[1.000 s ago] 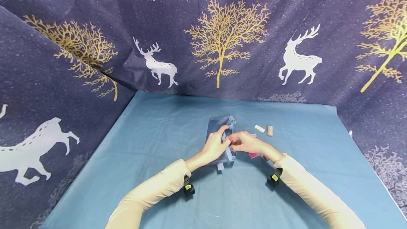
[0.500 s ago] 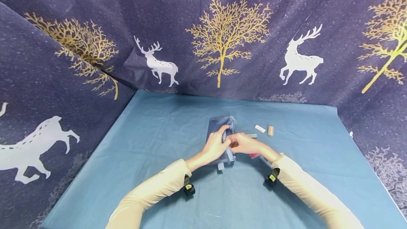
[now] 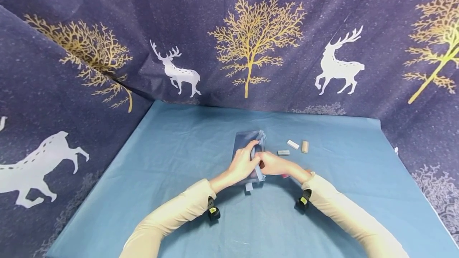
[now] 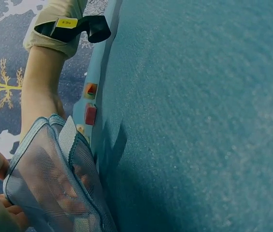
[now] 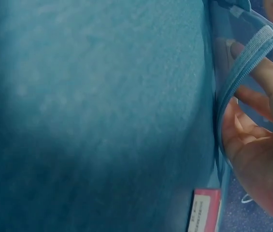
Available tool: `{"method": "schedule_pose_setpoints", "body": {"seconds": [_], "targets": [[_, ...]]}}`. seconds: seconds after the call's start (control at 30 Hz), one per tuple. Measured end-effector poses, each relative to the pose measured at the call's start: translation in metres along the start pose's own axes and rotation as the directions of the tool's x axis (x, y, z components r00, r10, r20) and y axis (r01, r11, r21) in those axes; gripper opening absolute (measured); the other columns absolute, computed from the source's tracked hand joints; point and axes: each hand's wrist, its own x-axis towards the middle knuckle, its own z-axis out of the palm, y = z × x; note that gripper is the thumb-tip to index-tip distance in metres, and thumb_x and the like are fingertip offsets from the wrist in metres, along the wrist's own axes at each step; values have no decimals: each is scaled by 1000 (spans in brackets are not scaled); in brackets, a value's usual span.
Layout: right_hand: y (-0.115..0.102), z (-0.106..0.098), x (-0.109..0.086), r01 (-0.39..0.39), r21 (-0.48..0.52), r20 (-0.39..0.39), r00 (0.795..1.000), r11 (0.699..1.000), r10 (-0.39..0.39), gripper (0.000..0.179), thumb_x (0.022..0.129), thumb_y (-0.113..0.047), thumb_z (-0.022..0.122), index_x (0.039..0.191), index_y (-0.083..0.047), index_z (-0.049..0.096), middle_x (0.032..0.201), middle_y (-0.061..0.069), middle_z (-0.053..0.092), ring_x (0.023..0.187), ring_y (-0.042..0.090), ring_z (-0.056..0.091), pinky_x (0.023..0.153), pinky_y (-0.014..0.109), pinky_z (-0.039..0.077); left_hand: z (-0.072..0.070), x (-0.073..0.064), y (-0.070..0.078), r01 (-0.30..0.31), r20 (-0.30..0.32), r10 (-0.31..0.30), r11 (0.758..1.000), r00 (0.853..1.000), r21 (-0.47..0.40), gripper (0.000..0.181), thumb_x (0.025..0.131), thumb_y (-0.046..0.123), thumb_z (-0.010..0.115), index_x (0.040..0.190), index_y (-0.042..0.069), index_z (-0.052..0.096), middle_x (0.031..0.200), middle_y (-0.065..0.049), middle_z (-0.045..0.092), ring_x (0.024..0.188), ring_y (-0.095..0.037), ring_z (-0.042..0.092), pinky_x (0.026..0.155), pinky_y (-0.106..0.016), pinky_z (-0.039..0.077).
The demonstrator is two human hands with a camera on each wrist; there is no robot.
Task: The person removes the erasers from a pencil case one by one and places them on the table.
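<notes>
A translucent blue mesh zipper pouch [image 3: 244, 137] lies mid-table, its zipped mouth facing right and partly open. My left hand [image 3: 244, 164] grips the near side of that mouth; in the left wrist view its fingers pinch the zipper edge. Fingers of my right hand [image 3: 274, 163] reach inside the mouth, showing through the mesh [image 4: 44, 164] in the left wrist view. In the right wrist view the index finger is stretched out behind the zipper band [image 5: 245, 67], and no held object can be made out. A pink box [image 5: 205, 209] with a white label lies beside the pouch.
Right of the pouch lie a grey block [image 3: 283, 153], a white block [image 3: 293, 144] and a tan block [image 3: 305, 147]. A red and orange piece [image 4: 90, 90] sits near the right forearm. A pale tag [image 3: 249, 187] sticks out at the pouch's near end. Printed dark cloth hangs behind.
My right hand has shifted slightly nearer and turned at the pouch mouth, uncovering the grey block and covering more of the pink box. The left hand and the pouch stay almost where they were.
</notes>
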Motion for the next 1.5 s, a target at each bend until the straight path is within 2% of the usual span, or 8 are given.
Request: {"method": "schedule_pose_setpoints", "body": {"seconds": [0.23, 0.43, 0.73, 1.07, 1.23, 1.33, 1.43, 1.5], "targets": [[-4, 1, 2, 10, -38, -23, 1000, 999, -10, 21, 76, -25, 73, 91, -15, 62, 83, -4, 55, 70, 5, 49, 63, 20, 45, -2, 1, 1, -16, -19, 16, 1000, 1000, 16, 46, 87, 16, 49, 132, 9, 45, 50, 4, 37, 38, -5, 27, 41, -19, 27], [-4, 2, 2, 7, -49, -23, 1000, 999, -8, 19, 76, -24, 73, 88, -15, 61, 80, -5, 53, 69, 5, 46, 63, 19, 43, -2, 1, -1, -12, 1, 12, 1000, 1000, 17, 46, 87, 16, 48, 132, 9, 45, 48, 5, 34, 37, -5, 26, 40, -19, 26], [1, 7, 5, 59, -35, -16, 998, 998, -60, 12, 78, -21, 70, 86, -14, 65, 80, -5, 60, 73, 3, 50, 69, 21, 46, 1, 0, -1, 1, 11, -1, 1000, 1000, 12, 47, 88, 18, 49, 133, 8, 44, 45, 7, 28, 34, -3, 19, 39, -20, 25], [4, 9, 6, 63, -31, -26, 998, 998, -63, 16, 81, -22, 67, 93, -14, 61, 83, -4, 61, 76, 4, 53, 71, 22, 47, 0, 0, -1, 10, -2, -10, 1000, 1000, 15, 47, 87, 16, 49, 133, 9, 45, 49, 7, 31, 40, -6, 26, 42, -20, 27], [2, 10, 6, 84, -68, -36, 996, 994, -86, 8, 82, -15, 64, 89, -11, 61, 82, -2, 59, 75, 4, 51, 71, 22, 46, 1, 0, -1, 7, 0, -7, 1000, 1000, 20, 47, 87, 15, 49, 133, 9, 45, 47, 7, 30, 38, -5, 24, 41, -20, 25], [1, 10, 6, 102, -88, -38, 994, 991, -106, 4, 82, -15, 64, 83, -11, 62, 77, -3, 57, 71, 3, 49, 68, 21, 45, 1, -1, 0, 30, 13, -30, 999, 999, 21, 47, 87, 16, 49, 134, 12, 44, 47, 7, 30, 39, -6, 25, 42, -20, 27], [-1, 11, 7, 111, -110, -39, 992, 988, -116, 7, 82, -18, 64, 82, -12, 63, 77, -3, 58, 71, 4, 50, 68, 21, 45, 1, -1, 1, 31, 9, -31, 999, 999, 23, 48, 86, 16, 49, 133, 13, 45, 48, 7, 32, 42, -8, 28, 45, -20, 29], [-2, 10, 7, 113, -135, -33, 992, 984, -118, 14, 82, -23, 66, 88, -11, 64, 83, 0, 62, 76, 8, 56, 72, 25, 47, 1, 0, 1, 15, -7, -15, 999, 1000, 28, 47, 86, 16, 49, 133, 11, 45, 50, 6, 34, 44, -7, 29, 47, -20, 31]]}}
